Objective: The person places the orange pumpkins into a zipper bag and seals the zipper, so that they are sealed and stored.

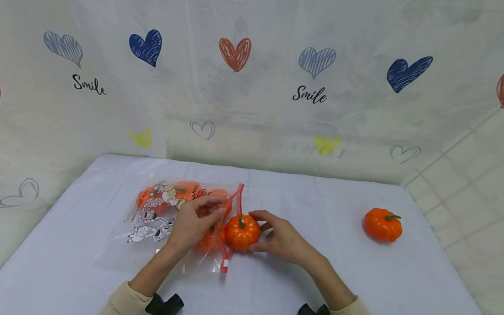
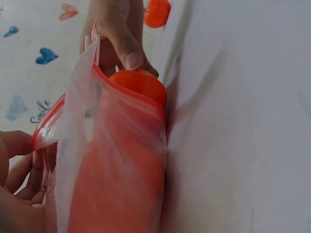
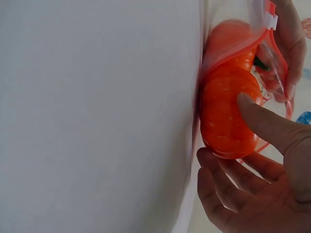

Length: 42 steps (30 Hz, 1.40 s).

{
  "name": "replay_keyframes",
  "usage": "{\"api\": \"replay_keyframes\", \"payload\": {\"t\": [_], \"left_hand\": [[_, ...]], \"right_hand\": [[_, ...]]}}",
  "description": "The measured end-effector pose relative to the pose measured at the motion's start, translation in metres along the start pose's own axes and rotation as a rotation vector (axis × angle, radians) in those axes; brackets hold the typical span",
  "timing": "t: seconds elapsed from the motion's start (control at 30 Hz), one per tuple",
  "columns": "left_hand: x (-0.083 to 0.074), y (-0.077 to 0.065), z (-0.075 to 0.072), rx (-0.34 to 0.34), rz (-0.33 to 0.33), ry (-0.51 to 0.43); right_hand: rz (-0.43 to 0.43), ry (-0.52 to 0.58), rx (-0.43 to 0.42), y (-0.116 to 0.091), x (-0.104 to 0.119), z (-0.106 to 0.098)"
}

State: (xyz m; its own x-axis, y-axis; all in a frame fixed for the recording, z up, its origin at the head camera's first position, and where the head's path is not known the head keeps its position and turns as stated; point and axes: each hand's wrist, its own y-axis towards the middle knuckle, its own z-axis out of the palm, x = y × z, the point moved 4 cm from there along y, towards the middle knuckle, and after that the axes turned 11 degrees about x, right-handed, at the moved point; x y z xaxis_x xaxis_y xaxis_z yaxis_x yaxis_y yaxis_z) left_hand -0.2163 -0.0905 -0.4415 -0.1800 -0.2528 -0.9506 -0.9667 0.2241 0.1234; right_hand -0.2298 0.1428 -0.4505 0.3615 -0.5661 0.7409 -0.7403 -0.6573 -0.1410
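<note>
A clear zip bag [image 1: 151, 233] with printed cartoon animals and a red slider strip lies on the table, several orange pumpkins inside it. My left hand [image 1: 189, 224] pinches the upper edge of its mouth between thumb and fingers, and the left wrist view shows that red edge [image 2: 41, 128] pulled away from the other side. At the opening sits a small orange pumpkin [image 1: 243, 234] with a green stem. My right hand [image 1: 287, 240] holds it from the right, thumb [image 3: 265, 119] on one side and fingertips at the other. In the right wrist view, its far end meets the bag's red rim.
Another orange pumpkin [image 1: 383, 225] lies alone at the right of the white-covered table [image 1: 320, 198]. A pale curtain [image 1: 257, 93] with printed hearts hangs behind the table. Black wrist mounts [image 1: 164, 306] are on both forearms near the front.
</note>
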Motion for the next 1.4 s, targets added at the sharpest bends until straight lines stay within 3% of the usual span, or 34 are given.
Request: {"api": "replay_keyframes", "payload": {"t": [0.43, 0.87, 1.4], "left_hand": [[-0.005, -0.002, -0.001, -0.006, 0.004, 0.011], [-0.006, -0.003, -0.002, -0.013, 0.025, 0.011], [-0.007, -0.003, -0.001, -0.006, 0.038, -0.019]], "right_hand": [[0.006, 0.028, 0.008, 0.007, 0.009, 0.011], [-0.104, 0.005, 0.008, 0.007, 0.018, 0.017], [-0.061, 0.061, 0.088, 0.009, 0.02, 0.023]]}}
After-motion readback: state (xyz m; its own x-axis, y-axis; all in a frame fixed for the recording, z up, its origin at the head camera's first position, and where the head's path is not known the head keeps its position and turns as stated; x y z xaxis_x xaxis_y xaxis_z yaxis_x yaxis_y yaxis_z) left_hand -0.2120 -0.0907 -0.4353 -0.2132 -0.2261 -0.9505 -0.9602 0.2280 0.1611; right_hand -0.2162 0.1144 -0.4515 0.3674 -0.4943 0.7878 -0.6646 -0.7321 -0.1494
